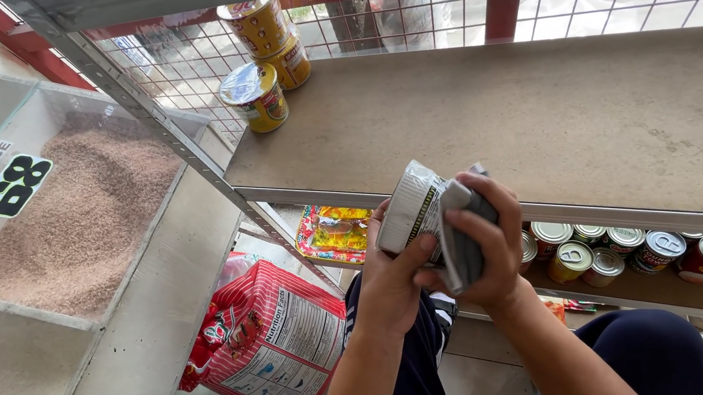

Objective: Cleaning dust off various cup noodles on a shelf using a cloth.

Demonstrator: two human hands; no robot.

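Big bare shelf [542, 116] up top, yellow cans [257, 97] at eleven o'clock. Centre frame, left hand [390, 279] and right hand [487, 247], fingers clamped around a silvery packet [412, 207], right pressing a grey cloth [461, 246] against it at three o'clock.

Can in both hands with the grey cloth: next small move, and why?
Probably turn the can in the left hand so the right hand can rub the grey cloth over another part; the cloth covers only one side. The shelf above is mostly bare.

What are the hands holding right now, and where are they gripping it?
A can, gripped around its side by the left hand; the right hand presses a grey cloth against it.
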